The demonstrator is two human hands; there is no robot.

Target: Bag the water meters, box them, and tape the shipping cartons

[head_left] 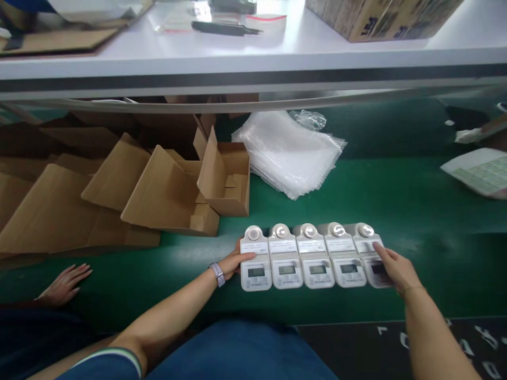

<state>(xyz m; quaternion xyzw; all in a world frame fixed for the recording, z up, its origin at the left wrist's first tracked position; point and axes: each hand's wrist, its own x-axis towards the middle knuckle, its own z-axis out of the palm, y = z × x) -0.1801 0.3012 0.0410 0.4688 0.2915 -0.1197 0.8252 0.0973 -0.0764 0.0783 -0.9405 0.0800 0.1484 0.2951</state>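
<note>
Several white electronic meters (317,263) stand side by side in a tight row, each with a small grey display and a round knob-like top. My left hand (233,260) is closed on the left end of the row, its thumb lying over the first meter and its other fingers partly hidden. At the right end, my right hand (396,270) grips the last meter, with fingers on its face and side. The row is just above or on the green work surface (443,211); I cannot tell whether it touches.
Open cardboard boxes (170,195) crowd the left side. A stack of bubble-wrap bags (293,153) lies behind the meters. Overhead runs a white shelf (277,63) with tweezers (225,28) and a carton (380,21). Another person's hand (65,285) rests at left. Printed paper (481,171) is at right.
</note>
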